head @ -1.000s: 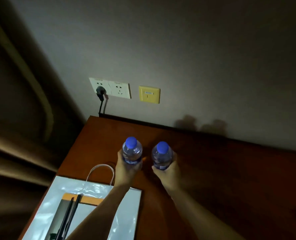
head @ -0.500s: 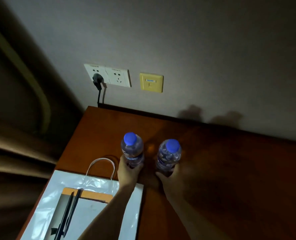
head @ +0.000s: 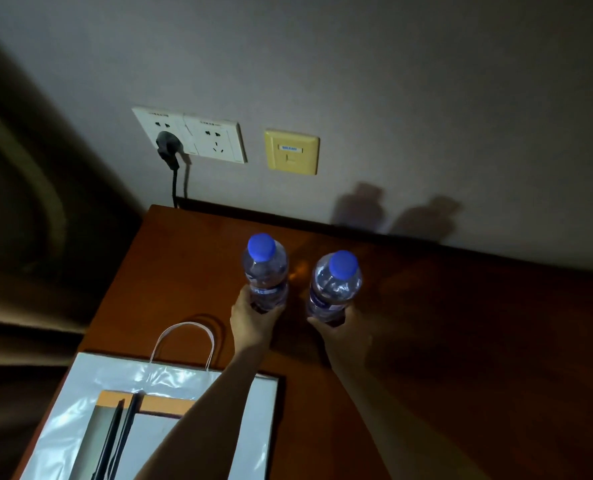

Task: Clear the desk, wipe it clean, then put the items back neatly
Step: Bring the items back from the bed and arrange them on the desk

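Two clear water bottles with blue caps stand upright side by side near the back of the reddish wooden desk (head: 478,323). My left hand (head: 251,318) grips the lower body of the left bottle (head: 264,268). My right hand (head: 343,329) grips the lower part of the right bottle (head: 335,284). The bottles' bases are hidden by my hands, so I cannot tell whether they touch the desk. A small gap separates the two bottles.
A white paper bag (head: 90,393) with a rope handle lies flat at the desk's front left, under my left forearm. On the wall behind are white sockets (head: 212,140) with a black plug (head: 167,147) and a yellow plate (head: 291,152). A curtain hangs at the left.
Both bottles have shifted away from me toward the wall and slightly apart, and my hands now hold them lower down. The camera has tilted.
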Tool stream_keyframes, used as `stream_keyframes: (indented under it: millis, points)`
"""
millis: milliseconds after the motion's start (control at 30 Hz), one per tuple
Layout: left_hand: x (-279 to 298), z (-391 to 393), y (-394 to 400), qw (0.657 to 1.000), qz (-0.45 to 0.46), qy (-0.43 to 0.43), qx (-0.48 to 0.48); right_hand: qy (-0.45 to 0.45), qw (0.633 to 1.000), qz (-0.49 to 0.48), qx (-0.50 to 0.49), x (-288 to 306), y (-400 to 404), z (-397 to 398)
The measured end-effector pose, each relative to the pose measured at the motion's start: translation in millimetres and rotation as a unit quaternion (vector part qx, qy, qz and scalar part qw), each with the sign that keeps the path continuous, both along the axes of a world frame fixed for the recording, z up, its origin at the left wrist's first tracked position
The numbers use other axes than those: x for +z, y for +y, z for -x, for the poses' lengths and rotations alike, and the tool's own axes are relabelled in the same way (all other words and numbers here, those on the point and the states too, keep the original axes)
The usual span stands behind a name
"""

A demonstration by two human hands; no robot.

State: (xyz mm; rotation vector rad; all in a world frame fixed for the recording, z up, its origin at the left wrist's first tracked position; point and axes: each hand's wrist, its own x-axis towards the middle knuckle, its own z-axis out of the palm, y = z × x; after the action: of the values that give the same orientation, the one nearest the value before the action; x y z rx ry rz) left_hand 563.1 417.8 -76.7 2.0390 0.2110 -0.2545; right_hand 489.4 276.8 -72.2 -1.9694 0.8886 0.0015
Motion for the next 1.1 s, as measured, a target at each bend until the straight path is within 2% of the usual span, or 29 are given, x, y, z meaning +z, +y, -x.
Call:
stream_keyframes:
  millis: [367,633,1100]
  points:
    - [10.4,-48.0,-24.6,0.999,-0.012,0.009,-0.047,-0.032,0.998,-0.025,-0.041,-9.0,-11.2,-44.0]
    - [9.3,-71.4,-39.2,0.999,-0.004,0.006,-0.036,0.012,0.999,0.037,0.002,-5.7,-22.9,-63.1]
    - [9.8,-84.2,-46.5,0.998,-0.029,0.011,-0.046,0.04,0.998,0.052,0.01,-2.8,-29.7,-96.0]
